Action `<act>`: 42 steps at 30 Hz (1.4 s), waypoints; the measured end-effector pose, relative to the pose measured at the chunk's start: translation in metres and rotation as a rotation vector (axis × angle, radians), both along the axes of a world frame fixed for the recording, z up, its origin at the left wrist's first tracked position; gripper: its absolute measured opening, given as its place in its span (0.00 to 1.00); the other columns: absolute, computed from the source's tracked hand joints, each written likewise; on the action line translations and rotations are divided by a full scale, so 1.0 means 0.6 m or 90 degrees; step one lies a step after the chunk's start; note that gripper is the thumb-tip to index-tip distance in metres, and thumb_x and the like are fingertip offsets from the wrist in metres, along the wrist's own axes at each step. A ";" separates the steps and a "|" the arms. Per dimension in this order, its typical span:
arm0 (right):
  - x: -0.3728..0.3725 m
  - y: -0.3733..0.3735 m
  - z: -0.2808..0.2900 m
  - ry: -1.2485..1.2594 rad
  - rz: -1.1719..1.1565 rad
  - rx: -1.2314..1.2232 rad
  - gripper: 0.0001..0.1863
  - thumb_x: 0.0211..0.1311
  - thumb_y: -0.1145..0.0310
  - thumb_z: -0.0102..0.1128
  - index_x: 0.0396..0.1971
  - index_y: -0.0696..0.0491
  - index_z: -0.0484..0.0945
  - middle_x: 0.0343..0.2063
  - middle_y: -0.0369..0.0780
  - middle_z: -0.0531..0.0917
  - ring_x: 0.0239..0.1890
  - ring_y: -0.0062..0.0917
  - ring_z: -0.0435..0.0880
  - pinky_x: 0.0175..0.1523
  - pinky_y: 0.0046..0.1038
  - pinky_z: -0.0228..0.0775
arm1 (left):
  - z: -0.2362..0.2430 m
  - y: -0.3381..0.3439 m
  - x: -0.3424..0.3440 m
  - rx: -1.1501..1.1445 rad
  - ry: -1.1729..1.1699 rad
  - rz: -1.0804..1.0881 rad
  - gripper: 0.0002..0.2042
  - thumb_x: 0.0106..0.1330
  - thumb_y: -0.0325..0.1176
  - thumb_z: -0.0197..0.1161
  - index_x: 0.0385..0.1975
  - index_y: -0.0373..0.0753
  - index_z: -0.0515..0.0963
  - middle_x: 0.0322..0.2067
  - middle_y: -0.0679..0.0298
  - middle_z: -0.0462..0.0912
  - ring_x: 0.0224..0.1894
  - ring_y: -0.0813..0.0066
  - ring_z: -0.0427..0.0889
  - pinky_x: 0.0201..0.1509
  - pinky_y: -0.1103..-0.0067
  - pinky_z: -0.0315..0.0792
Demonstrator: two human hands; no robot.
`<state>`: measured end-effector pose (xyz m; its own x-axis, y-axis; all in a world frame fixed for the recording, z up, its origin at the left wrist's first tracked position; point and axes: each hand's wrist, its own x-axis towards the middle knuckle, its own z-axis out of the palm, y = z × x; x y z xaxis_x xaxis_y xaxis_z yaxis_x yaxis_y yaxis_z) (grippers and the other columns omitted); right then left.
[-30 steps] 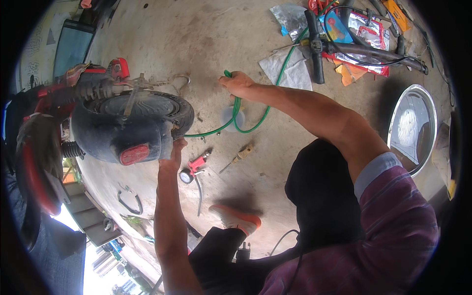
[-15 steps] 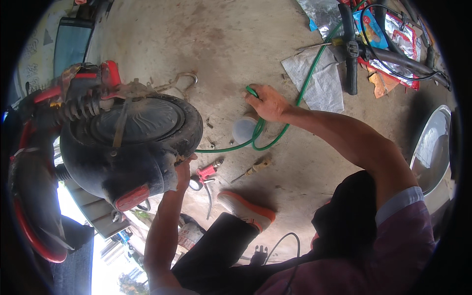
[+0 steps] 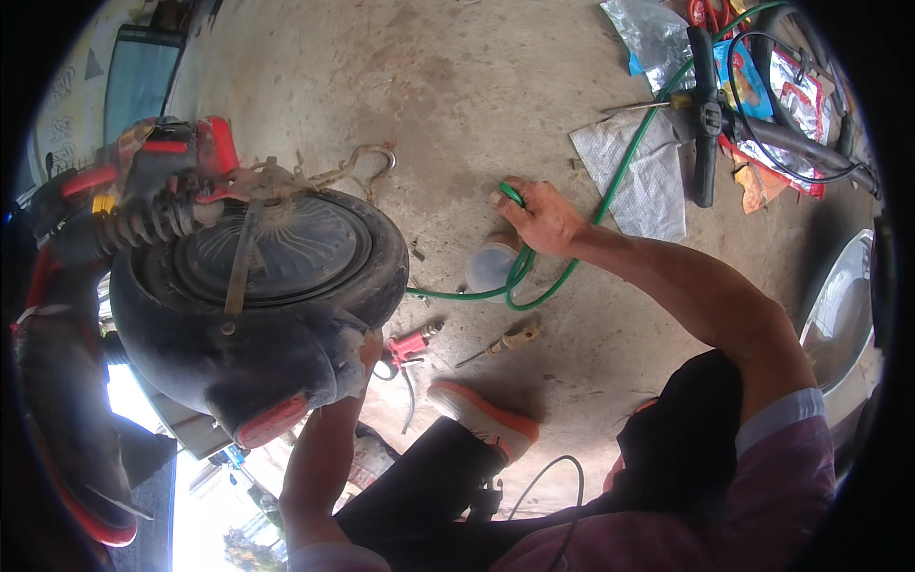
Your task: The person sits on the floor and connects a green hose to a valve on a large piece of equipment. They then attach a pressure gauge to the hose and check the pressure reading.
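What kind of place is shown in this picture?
Probably an outdoor roadside repair spot for scooters or motorbikes. A scooter's rear wheel is being worked on, a green hose runs across the bare concrete ground, and a screwdriver lies loose there.

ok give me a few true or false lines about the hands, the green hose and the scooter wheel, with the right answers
1. The right hand has a grip on the green hose. True.
2. The left hand lies flat on the ground, away from the wheel. False: it is up against the lower edge of the scooter tyre.
3. A whitish plastic cup sits on the floor just below the right hand. True.
4. The screwdriver with the pale handle is in the right hand. False: it lies loose on the concrete.
5. The hose is coiled on top of the wheel. False: it runs across the floor.
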<state>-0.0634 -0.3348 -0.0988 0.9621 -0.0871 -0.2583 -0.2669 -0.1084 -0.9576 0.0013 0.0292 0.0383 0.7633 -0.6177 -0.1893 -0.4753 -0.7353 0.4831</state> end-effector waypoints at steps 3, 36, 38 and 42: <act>0.003 0.002 -0.004 -0.009 0.005 -0.015 0.23 0.74 0.50 0.49 0.39 0.59 0.78 0.30 0.57 0.82 0.39 0.57 0.82 0.44 0.47 0.73 | -0.005 0.003 0.001 -0.015 0.002 0.015 0.14 0.69 0.35 0.63 0.52 0.40 0.77 0.52 0.61 0.80 0.55 0.68 0.76 0.63 0.69 0.69; -0.025 0.211 0.225 0.280 -0.276 0.527 0.19 0.76 0.50 0.52 0.29 0.47 0.67 0.16 0.30 0.61 0.14 0.20 0.58 0.23 0.27 0.53 | -0.036 -0.074 0.014 -0.354 0.469 0.421 0.17 0.72 0.47 0.61 0.55 0.48 0.78 0.48 0.68 0.85 0.47 0.79 0.83 0.53 0.74 0.79; -0.029 0.235 0.254 0.261 -0.250 0.509 0.16 0.75 0.54 0.51 0.28 0.46 0.64 0.16 0.29 0.59 0.15 0.18 0.55 0.23 0.27 0.50 | -0.020 -0.057 0.002 -0.414 0.482 0.449 0.14 0.71 0.40 0.63 0.49 0.40 0.78 0.38 0.67 0.85 0.37 0.77 0.83 0.43 0.76 0.80; -0.025 0.209 0.248 0.259 -0.209 0.492 0.14 0.74 0.57 0.50 0.27 0.45 0.63 0.15 0.28 0.59 0.15 0.17 0.55 0.24 0.26 0.49 | -0.047 -0.041 -0.009 -0.449 0.543 0.446 0.16 0.71 0.38 0.65 0.52 0.38 0.77 0.42 0.63 0.83 0.39 0.73 0.84 0.44 0.73 0.81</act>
